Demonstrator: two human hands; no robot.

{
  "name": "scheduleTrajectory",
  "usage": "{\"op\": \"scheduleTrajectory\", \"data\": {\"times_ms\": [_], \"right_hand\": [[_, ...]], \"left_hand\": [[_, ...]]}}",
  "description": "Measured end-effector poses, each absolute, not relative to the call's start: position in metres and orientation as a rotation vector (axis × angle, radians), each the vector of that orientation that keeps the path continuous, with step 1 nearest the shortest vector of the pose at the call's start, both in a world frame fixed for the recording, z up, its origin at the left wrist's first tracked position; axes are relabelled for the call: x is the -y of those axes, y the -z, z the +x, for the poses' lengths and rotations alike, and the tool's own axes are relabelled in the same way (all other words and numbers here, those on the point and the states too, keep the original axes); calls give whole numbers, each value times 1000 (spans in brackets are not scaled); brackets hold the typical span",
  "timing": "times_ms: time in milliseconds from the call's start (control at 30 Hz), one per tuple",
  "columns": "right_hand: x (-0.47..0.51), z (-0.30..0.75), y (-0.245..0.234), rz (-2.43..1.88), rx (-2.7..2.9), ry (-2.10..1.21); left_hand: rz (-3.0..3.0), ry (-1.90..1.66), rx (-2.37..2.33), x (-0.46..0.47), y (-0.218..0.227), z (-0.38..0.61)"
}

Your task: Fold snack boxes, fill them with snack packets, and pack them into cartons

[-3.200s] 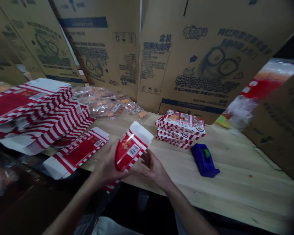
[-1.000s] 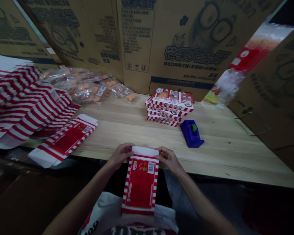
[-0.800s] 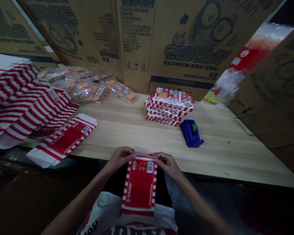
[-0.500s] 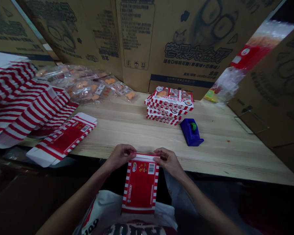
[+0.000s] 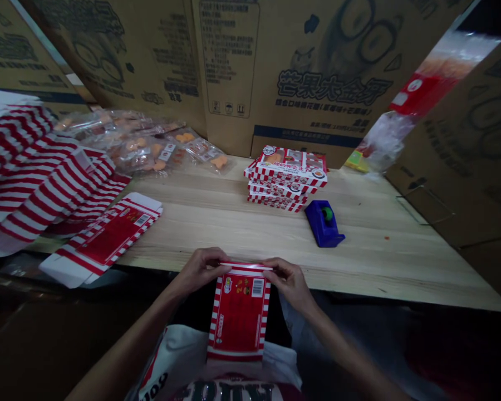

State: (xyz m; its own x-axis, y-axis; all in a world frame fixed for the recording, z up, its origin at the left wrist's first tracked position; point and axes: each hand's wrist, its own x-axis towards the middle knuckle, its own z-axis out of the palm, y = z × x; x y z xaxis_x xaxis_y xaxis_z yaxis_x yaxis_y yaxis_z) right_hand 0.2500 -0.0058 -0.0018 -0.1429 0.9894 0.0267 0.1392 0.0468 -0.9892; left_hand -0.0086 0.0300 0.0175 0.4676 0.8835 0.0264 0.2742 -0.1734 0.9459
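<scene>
the left hand and the right hand are apart, one on each side of the top edge of a red and white box. both hands hold this edge with the fingers, and a thin white flap shows between them. the box is in front of the person, below the table edge, and its lower end is over a white shirt. on the wooden table, a flat unfolded box lies near the left hand, and beside it is a pile of striped flat boxes. behind them are clear bags of orange snacks. a stack of closed boxes stands farther ahead, with a blue tape holder just beside it. big cardboard cartons stand along the back of the table.
</scene>
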Motion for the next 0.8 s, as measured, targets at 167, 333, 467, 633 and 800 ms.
{"op": "scheduleTrajectory", "data": {"times_ms": [167, 333, 467, 633, 800], "right_hand": [[24, 240, 11, -1241, 1449, -1044], [1, 282, 2, -1277, 1420, -933], [-36, 369, -9, -1580, 979, -427], [-64, 429, -8, -1665, 930, -544], [-75, 423, 7, -1622, 842, -641]], "left_hand": [[1579, -959, -1162, -13, 2, 1], [1115, -1001, -1120, -11, 7, 4], [854, -982, -1111, -10, 11, 9], [823, -903, -1128, -3, 11, 19], [885, -931, -1148, 1, 12, 22]]}}
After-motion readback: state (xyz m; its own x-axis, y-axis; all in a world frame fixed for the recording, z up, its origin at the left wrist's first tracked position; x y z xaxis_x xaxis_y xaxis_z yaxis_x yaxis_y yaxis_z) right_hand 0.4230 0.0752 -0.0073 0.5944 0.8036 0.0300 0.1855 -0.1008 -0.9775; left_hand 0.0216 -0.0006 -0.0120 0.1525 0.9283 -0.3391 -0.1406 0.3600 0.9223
